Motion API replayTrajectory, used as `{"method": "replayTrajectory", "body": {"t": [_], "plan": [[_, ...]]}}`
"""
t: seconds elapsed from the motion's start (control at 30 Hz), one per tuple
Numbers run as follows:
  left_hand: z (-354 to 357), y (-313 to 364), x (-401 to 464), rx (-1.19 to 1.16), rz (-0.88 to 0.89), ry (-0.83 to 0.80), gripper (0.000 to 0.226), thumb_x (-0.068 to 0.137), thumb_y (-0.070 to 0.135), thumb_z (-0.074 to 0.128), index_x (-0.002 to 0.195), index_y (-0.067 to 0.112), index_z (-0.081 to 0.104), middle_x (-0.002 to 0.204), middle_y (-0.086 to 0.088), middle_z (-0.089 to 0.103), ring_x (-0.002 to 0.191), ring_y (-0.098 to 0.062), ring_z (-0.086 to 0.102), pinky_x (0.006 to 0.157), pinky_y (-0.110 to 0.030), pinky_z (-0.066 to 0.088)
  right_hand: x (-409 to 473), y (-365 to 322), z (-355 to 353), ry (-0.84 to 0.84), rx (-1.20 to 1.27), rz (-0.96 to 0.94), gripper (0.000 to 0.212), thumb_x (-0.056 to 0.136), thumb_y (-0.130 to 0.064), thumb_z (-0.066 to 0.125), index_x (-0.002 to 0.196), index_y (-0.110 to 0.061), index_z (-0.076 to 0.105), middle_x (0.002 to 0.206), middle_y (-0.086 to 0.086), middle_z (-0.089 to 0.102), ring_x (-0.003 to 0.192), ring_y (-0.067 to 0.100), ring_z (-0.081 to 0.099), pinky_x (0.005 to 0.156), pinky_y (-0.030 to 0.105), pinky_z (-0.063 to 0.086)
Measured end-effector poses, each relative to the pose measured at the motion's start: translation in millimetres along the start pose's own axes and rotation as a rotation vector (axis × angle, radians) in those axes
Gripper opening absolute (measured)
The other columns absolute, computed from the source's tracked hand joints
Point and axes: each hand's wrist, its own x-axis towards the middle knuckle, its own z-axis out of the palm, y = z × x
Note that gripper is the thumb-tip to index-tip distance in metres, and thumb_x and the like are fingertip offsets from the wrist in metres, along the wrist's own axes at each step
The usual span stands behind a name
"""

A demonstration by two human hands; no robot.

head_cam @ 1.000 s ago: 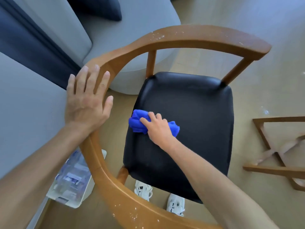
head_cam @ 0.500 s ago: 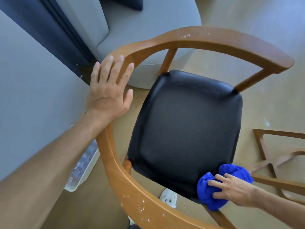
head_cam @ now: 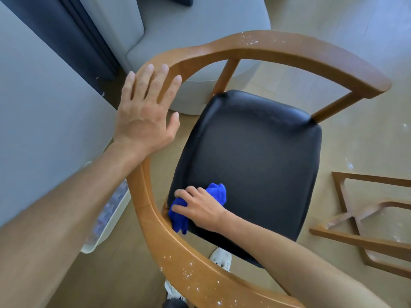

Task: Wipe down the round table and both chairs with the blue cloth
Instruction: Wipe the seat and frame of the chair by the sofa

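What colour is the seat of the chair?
Black. The seat shows best in the head view, inside the brown wooden frame.

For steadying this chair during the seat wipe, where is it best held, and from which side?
Best on the curved wooden armrail, probably from above on the left, where the left hand lies flat. It is broad, rigid, and away from the black seat, where the right hand works the blue cloth.

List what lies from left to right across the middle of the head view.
Grey wall → left hand flat on the wooden armrest → blue cloth under the right hand → black seat → wooden frame on the floor.
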Motion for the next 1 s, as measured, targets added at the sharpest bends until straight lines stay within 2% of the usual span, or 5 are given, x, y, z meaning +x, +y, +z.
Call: {"method": "replayTrajectory", "body": {"t": [0.27,0.47,0.63,0.77,1.0], "plan": [[0.5,-1.9,-0.5,-0.045,0.003,0.027,0.064,0.091,0.041,0.035,0.15,0.018,0.026,0.157,-0.014,0.025,0.144,-0.036,0.021,0.117,-0.055,0.014,-138.4,28.4,30.8,-0.396,-0.137,-0.31,0.031,0.084,-0.02,0.063,0.11,-0.034,0.055,0.135,-0.003,0.044,0.098,0.026,0.051,0.07,0.033,0.049],[-1.1,-0.1,0.9,-0.053,0.009,0.021,0.065,0.091,0.041,0.033,0.151,0.017,0.025,0.157,-0.015,0.022,0.144,-0.036,0.019,0.117,-0.055,0.013,-238.1,80.8,29.4,-0.718,0.048,-0.046,0.039,0.087,-0.004,0.049,0.119,-0.025,0.048,0.14,0.003,0.029,0.117,0.034,0.036,0.084,0.042,0.041],[-1.1,1.0,-0.5,-0.062,0.0,0.032,0.064,0.091,0.039,0.034,0.15,0.016,0.027,0.157,-0.015,0.023,0.144,-0.036,0.019,0.118,-0.054,0.012,-197.5,68.4,16.6,-0.284,0.065,0.107,0.036,0.072,-0.006,0.062,0.103,-0.025,0.06,0.118,0.005,0.053,0.094,0.027,0.053,0.064,0.034,0.05],[-1.0,0.5,-2.1,-0.056,0.013,0.025,0.063,0.09,0.035,0.038,0.149,0.015,0.03,0.157,-0.015,0.023,0.145,-0.036,0.018,0.118,-0.053,0.011,-135.6,64.5,4.3,-0.002,0.25,0.553,0.041,0.08,-0.008,0.055,0.119,-0.02,0.056,0.13,0.005,0.042,0.102,0.026,0.044,0.065,0.033,0.046],[-3.5,2.7,-1.8,0.007,0.082,0.066,0.052,0.088,0.03,0.043,0.136,0.01,0.05,0.152,-0.014,0.035,0.142,-0.035,0.028,0.117,-0.055,0.015,-113.0,64.8,-1.7,-0.152,0.34,0.742,0.046,0.084,-0.012,0.053,0.127,-0.024,0.043,0.124,0.002,0.032,0.101,0.023,0.04,0.063,0.029,0.042]]}}
